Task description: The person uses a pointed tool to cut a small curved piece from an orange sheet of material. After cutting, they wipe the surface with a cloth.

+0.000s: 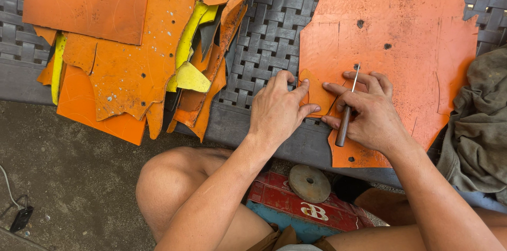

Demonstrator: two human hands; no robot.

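**Knife tip on the orange sheet, pattern piece pinned beside it**

Looking down from my head: my right hand [369, 116] is closed around a knife [347, 107] with a brown wooden handle. Its long axis runs nearly straight away from me, handle low by my palm, thin blade up, tip resting on the big orange sheet [401, 34]. My left hand [277, 108] grips nothing; it lies flat, fingers spread, pressing a small orange pattern piece [317, 95] down at the sheet's left edge. The thumb and forefinger reach toward my right fingertips, so the piece sits between my two hands, touching both. The blade stands just to the right of it, and my right hand is the nearer one to the cutting line.

The sheet lies on a grey woven bench [269, 34], dotted with a few small dark holes. Further left, well apart from my hands, is a loose pile of orange and yellow offcuts [142, 61]. A crumpled grey-green cloth [478, 124] rests by the sheet's right edge. Below the bench, between my knees, a round metal disc [309, 183] sits on a red box [296, 206]. Nothing lies across the blade's path on the sheet.
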